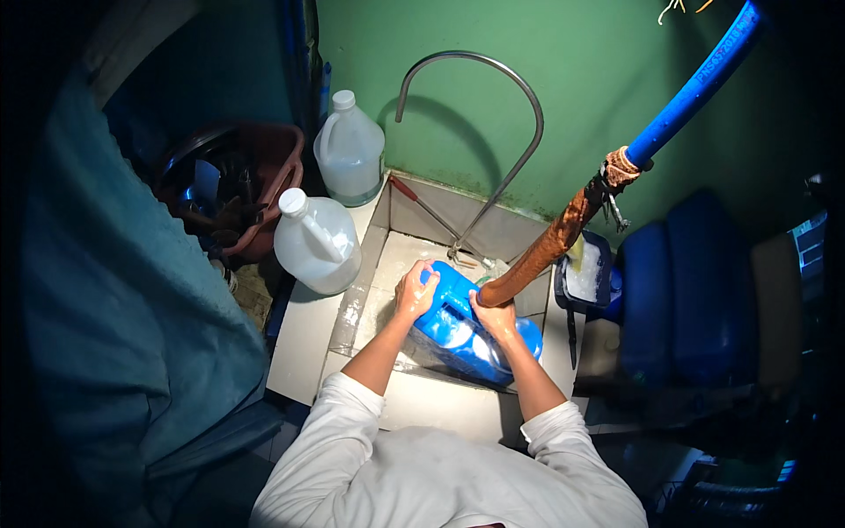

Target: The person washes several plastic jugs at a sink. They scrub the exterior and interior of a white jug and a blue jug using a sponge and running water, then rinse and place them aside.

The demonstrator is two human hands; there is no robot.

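Observation:
A wet blue plastic jug (455, 330) lies tilted inside a tiled basin (389, 277). My left hand (416, 292) grips its upper left end, with the thumb on top. At the jug's right side is my right hand (495, 315), partly hidden by the end of a brown-covered pipe (528, 270) that crosses the view above it. The fingers under the jug are hidden. A curved metal spout (538, 125) rises behind the jug, and a red-handled tool (404, 189) leans in the basin's back corner.
Two translucent plastic jugs (320, 247) (350, 158) stand on the left ledge. A reddish basin (287, 165) of utensils lies beyond them. On the right are a dark tray (584, 270) with suds and large blue containers (700, 297). A teal cloth (132, 284) hangs at left.

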